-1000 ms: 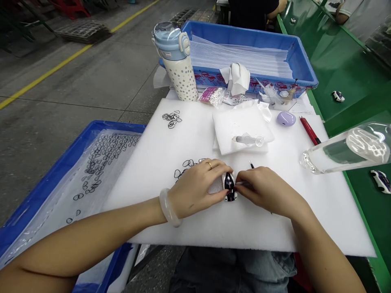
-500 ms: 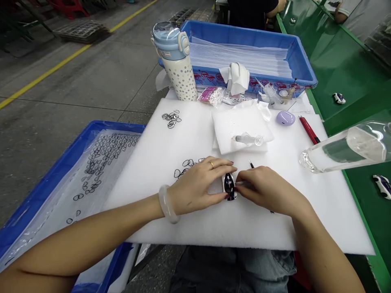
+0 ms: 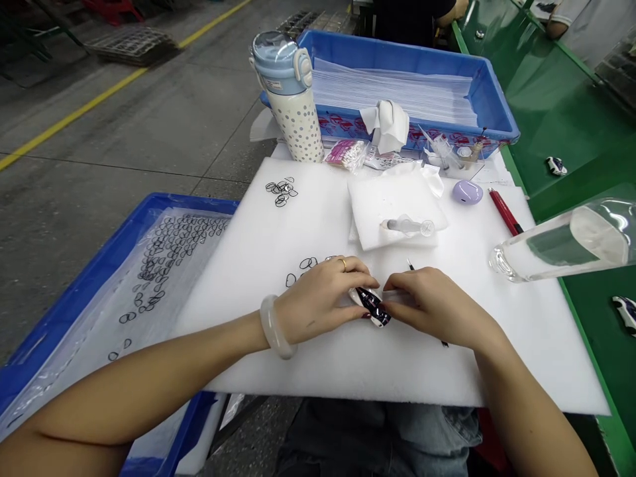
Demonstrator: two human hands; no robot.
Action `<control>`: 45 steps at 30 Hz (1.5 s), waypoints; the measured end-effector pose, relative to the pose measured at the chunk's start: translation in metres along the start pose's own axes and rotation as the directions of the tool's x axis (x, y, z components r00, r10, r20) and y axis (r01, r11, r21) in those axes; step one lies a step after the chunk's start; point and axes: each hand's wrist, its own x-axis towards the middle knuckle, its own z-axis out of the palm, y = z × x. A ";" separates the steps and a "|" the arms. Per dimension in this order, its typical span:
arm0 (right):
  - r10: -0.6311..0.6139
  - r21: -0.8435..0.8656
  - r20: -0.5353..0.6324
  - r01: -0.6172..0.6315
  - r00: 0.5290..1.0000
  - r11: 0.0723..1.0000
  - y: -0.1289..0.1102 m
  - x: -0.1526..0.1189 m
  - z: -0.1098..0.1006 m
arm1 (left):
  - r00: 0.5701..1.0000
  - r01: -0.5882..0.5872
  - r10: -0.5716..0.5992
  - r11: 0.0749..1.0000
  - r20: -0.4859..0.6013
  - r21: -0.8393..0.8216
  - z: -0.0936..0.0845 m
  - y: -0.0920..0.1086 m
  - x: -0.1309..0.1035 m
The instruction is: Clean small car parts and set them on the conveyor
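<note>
The white board point(image 3: 322, 371) is bright, but the floor point(image 3: 149, 126) looks dim and grey. Shiny spots sit on the glass point(image 3: 551, 253), the purple case point(image 3: 468, 193) and the little car point(image 3: 373, 306). Shadows on the board are soft. The top left is dark and blurry. Things near the edges look stretched.
</note>
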 end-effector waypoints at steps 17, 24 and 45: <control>0.028 -0.130 -0.017 -0.029 0.999 0.991 -0.004 -0.002 0.006 | 1.000 0.000 0.000 0.997 -0.003 0.083 0.000 0.001 0.000; 0.010 -0.094 0.012 -0.009 1.000 0.995 -0.001 -0.005 0.001 | 1.000 -0.028 0.028 0.996 0.005 0.089 -0.001 0.001 0.000; -0.055 -0.145 -0.803 -0.105 0.593 0.984 0.019 -0.026 -0.022 | 0.999 -0.026 0.023 0.992 0.024 0.120 -0.004 0.001 0.000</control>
